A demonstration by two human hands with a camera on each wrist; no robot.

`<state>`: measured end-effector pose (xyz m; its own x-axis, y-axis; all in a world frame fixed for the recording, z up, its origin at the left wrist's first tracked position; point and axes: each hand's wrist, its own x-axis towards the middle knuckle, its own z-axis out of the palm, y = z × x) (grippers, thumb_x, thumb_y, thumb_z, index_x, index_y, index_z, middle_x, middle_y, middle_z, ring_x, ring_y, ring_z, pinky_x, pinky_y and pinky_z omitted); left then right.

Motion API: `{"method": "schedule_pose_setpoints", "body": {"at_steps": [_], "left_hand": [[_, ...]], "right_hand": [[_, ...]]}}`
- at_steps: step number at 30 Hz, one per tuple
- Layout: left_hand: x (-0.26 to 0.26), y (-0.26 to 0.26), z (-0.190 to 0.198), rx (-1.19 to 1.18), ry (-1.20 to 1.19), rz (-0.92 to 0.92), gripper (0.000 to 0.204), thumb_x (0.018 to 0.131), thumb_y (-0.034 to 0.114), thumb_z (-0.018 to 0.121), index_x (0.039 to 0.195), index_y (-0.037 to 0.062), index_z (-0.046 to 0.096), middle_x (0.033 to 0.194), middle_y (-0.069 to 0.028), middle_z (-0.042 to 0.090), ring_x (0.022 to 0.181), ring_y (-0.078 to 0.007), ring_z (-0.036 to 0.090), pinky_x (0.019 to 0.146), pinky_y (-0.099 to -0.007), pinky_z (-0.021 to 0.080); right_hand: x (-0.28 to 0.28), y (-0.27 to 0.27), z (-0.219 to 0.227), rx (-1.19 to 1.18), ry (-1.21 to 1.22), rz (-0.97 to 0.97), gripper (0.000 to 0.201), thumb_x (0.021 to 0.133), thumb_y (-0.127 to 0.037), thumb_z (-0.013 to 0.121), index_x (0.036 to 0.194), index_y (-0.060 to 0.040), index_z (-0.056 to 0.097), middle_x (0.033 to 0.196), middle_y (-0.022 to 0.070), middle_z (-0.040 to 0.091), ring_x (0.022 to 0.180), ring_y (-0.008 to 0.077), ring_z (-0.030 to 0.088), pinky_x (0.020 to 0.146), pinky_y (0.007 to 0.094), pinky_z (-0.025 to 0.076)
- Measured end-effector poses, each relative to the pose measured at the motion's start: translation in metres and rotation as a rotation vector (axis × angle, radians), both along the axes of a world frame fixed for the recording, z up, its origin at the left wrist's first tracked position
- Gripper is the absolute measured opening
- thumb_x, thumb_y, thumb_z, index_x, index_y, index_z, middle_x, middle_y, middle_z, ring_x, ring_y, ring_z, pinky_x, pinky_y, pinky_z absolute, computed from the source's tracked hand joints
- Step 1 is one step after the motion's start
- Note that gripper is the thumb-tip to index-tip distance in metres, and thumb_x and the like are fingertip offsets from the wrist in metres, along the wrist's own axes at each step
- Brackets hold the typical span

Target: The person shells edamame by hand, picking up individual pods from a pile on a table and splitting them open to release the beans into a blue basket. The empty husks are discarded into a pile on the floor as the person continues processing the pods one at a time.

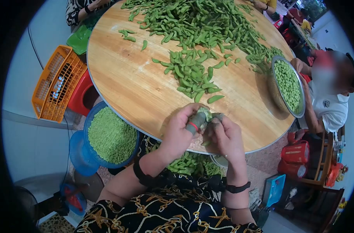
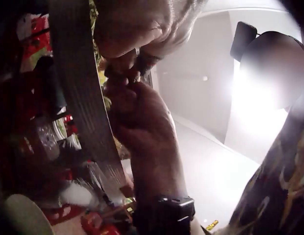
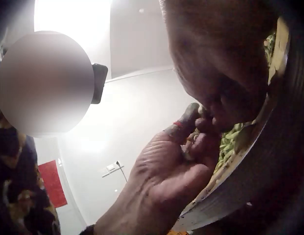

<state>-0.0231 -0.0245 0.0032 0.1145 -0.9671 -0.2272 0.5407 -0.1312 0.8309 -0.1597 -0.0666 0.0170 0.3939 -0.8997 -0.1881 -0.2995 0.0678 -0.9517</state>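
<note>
My left hand (image 1: 180, 126) is close over the table's near edge, its fingers curled around a green soybean pod (image 1: 204, 113). Its thumb has a grey-green covering with a red band (image 3: 177, 124). Right beside it, my right hand (image 1: 228, 139) pinches at the pod's other side with thumb and curled fingers. The fingertips of both hands meet in the wrist views, where the pod is mostly hidden. Just ahead of the hands lies a small heap of soybean pods (image 1: 190, 75), joined to a large pile (image 1: 196, 23) farther back.
A round wooden table (image 1: 122, 77) spans the middle. To the right, another person holds a metal bowl of shelled beans (image 1: 287, 85). A blue basket of shelled beans (image 1: 113, 136) stands low at left, near an orange crate (image 1: 48, 85). More pods (image 1: 186, 163) lie below the table edge.
</note>
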Motion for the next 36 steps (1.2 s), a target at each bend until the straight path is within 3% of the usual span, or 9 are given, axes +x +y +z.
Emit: {"method": "schedule_pose_setpoints", "body": {"at_steps": [7,12,14,20,22,24,27,30,36], "left_hand": [[0.028,-0.002,-0.005,-0.077,0.236,0.042,0.036,0.075,-0.012,0.033,0.098,0.001,0.057,0.083,-0.003,0.05,0.067,-0.0057,0.043,0.051,-0.014,0.031],[0.035,0.006,-0.008,-0.136,0.13,0.0,0.018,0.084,-0.002,0.04,0.095,0.0021,0.054,0.085,-0.0036,0.053,0.063,-0.0066,0.044,0.05,-0.0163,0.031],[0.022,0.01,0.0,-0.109,-0.118,-0.036,0.017,0.084,-0.002,0.041,0.096,0.0032,0.053,0.084,-0.0025,0.053,0.064,-0.006,0.045,0.052,-0.0162,0.033],[0.019,0.01,-0.01,-0.183,-0.51,-0.231,0.018,0.084,-0.004,0.045,0.098,0.0068,0.049,0.084,-0.0003,0.055,0.067,-0.0042,0.048,0.056,-0.0164,0.038],[0.03,0.009,-0.006,-0.21,-0.495,-0.081,0.016,0.086,-0.002,0.044,0.099,0.0063,0.049,0.083,-0.0008,0.055,0.064,-0.0035,0.047,0.053,-0.0152,0.036],[0.043,0.008,0.002,-0.027,-0.332,-0.073,0.015,0.085,-0.001,0.045,0.098,0.0057,0.05,0.081,-0.0009,0.055,0.061,-0.003,0.045,0.05,-0.0143,0.033],[0.044,0.006,-0.001,-0.022,-0.162,0.008,0.014,0.085,0.001,0.047,0.097,0.0056,0.052,0.078,0.0002,0.055,0.058,-0.002,0.043,0.048,-0.014,0.031],[0.035,0.006,-0.002,-0.035,-0.269,-0.052,0.013,0.087,0.003,0.048,0.099,0.0052,0.052,0.078,0.0004,0.055,0.059,-0.0017,0.043,0.048,-0.0142,0.031],[0.024,0.005,0.001,-0.035,-0.171,-0.045,0.018,0.087,0.006,0.051,0.106,0.0047,0.052,0.08,0.0014,0.055,0.06,-0.001,0.043,0.048,-0.0132,0.031]], "right_hand": [[0.016,-0.018,0.005,-0.728,0.596,0.073,0.018,0.081,-0.013,0.056,0.097,-0.0034,0.055,0.066,0.0205,0.057,0.063,0.0361,0.058,0.054,0.0435,0.045],[0.007,-0.007,0.0,-0.642,0.648,0.259,0.014,0.083,-0.014,0.056,0.089,-0.0018,0.057,0.065,0.0156,0.059,0.057,0.029,0.06,0.054,0.0384,0.047],[0.002,-0.003,-0.009,-0.318,-0.106,0.067,0.015,0.085,-0.014,0.057,0.087,0.0011,0.058,0.062,0.0087,0.059,0.055,0.0154,0.056,0.054,0.0299,0.046],[-0.007,0.012,0.019,-0.19,-0.01,-0.078,0.011,0.084,-0.01,0.059,0.082,0.0011,0.059,0.074,0.0039,0.06,0.067,0.0077,0.053,0.061,0.0244,0.044],[-0.025,0.0,0.022,-0.041,-0.23,0.241,0.016,0.084,-0.014,0.06,0.082,0.0013,0.06,0.068,0.0014,0.058,0.061,0.0071,0.05,0.055,0.0264,0.043],[-0.025,-0.01,0.029,-0.015,-0.158,0.439,0.022,0.082,-0.02,0.062,0.078,0.0012,0.058,0.063,0.0051,0.059,0.053,0.0134,0.053,0.052,0.0303,0.043],[0.007,-0.026,0.016,-0.728,0.673,-0.007,0.034,0.076,-0.031,0.067,0.075,-0.0003,0.054,0.06,0.0188,0.059,0.057,0.0331,0.059,0.053,0.0394,0.046],[0.031,-0.039,0.001,-0.752,0.901,-0.087,0.036,0.076,-0.033,0.066,0.077,0.0002,0.052,0.058,0.0195,0.057,0.056,0.0338,0.06,0.052,0.0413,0.047],[0.006,-0.029,-0.003,-0.666,0.616,-0.093,0.021,0.078,-0.018,0.065,0.082,-0.0001,0.054,0.06,0.014,0.058,0.052,0.0228,0.057,0.051,0.0318,0.046]]}}
